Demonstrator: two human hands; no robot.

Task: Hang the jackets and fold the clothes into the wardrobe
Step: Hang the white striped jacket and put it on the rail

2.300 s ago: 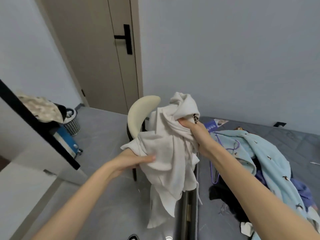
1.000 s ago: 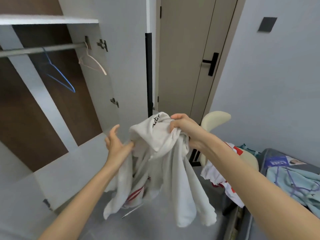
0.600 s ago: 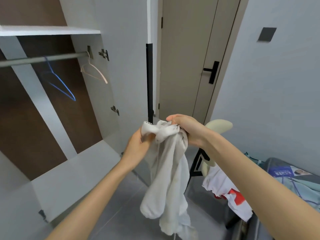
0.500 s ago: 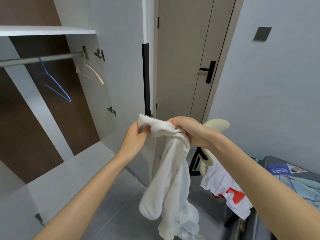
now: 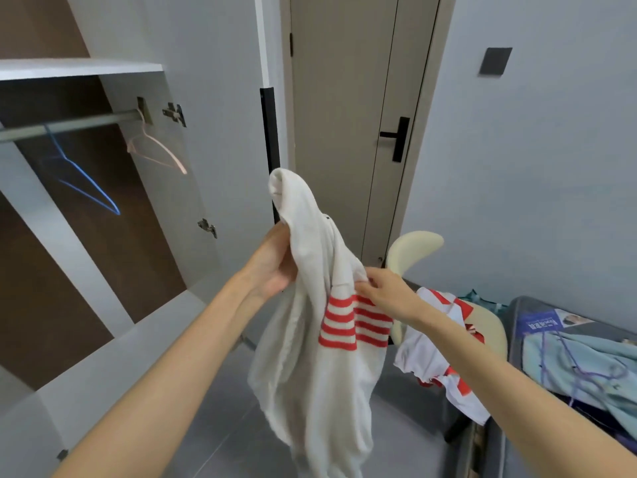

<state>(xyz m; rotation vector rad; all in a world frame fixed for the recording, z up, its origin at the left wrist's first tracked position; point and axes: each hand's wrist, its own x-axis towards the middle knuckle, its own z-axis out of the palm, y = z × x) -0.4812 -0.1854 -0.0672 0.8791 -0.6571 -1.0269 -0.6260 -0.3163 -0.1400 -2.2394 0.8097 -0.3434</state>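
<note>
A white sweatshirt (image 5: 317,374) hangs in the air in front of the open wardrobe (image 5: 103,357), held between both hands above the grey floor. The cloth is thick, soft and bunched, with its upper end rising in a rounded fold above the hands and the rest dropping in loose folds. A block of red and white stripes (image 5: 344,322) crosses one part near the middle, and a small bit of black lettering shows just under the top fold.

The left hand (image 5: 275,267) grips the upper part of the sweatshirt, with its fingers wrapped behind the cloth. The right hand (image 5: 386,291) pinches the fabric just above the stripes with its fingertips.

Inside the wardrobe a metal rail (image 5: 69,127) runs under a white shelf (image 5: 79,67). Two bare hangers hang from the rail: a blue hanger (image 5: 82,181) and, near the right end, a pink hanger (image 5: 158,153).

To the right, a cream chair (image 5: 415,244) carries a white and red garment (image 5: 434,346) draped over its seat. Beyond it, on the bed (image 5: 515,326), lies a light blue garment (image 5: 586,357) with a purple hanger (image 5: 586,377) on top of it.
</note>
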